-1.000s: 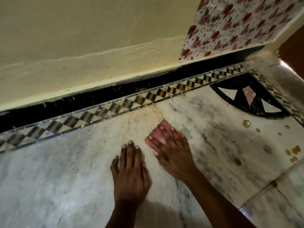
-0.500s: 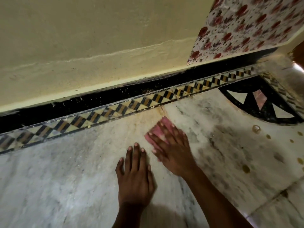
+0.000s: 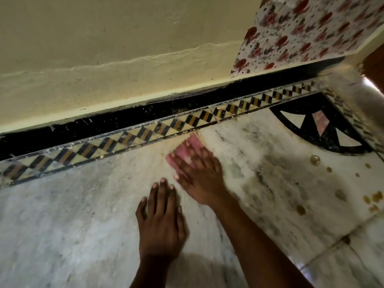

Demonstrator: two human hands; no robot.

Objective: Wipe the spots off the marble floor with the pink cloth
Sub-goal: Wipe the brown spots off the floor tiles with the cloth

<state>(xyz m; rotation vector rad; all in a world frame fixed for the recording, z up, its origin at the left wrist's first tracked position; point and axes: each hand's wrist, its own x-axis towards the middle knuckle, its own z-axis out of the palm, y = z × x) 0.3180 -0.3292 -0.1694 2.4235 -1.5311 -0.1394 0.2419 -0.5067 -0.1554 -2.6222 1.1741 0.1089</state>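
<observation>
A pink cloth (image 3: 192, 147) lies flat on the white marble floor (image 3: 83, 215), close to the patterned border. My right hand (image 3: 199, 175) presses down on it with spread fingers, blurred by motion; most of the cloth is hidden under the fingers. My left hand (image 3: 161, 221) rests flat on the marble just left of and nearer than the right, fingers together, holding nothing. Brown spots (image 3: 314, 160) dot the marble at the right, with more brown spots (image 3: 374, 198) near the right edge. Dark grey smudges (image 3: 270, 183) spread across the marble right of my right hand.
A black-and-yellow checked border strip (image 3: 145, 132) runs along a black skirting (image 3: 104, 125) under a cream wall (image 3: 104, 48). A flowered fabric (image 3: 301, 32) hangs at the upper right. A black fan-shaped inlay (image 3: 324, 129) fills the floor's far right corner. A tile joint (image 3: 332, 246) crosses the lower right.
My right hand has slid the pink cloth away from me, up toward the checked border. My left hand stays planted on the marble. The view has shifted slightly.
</observation>
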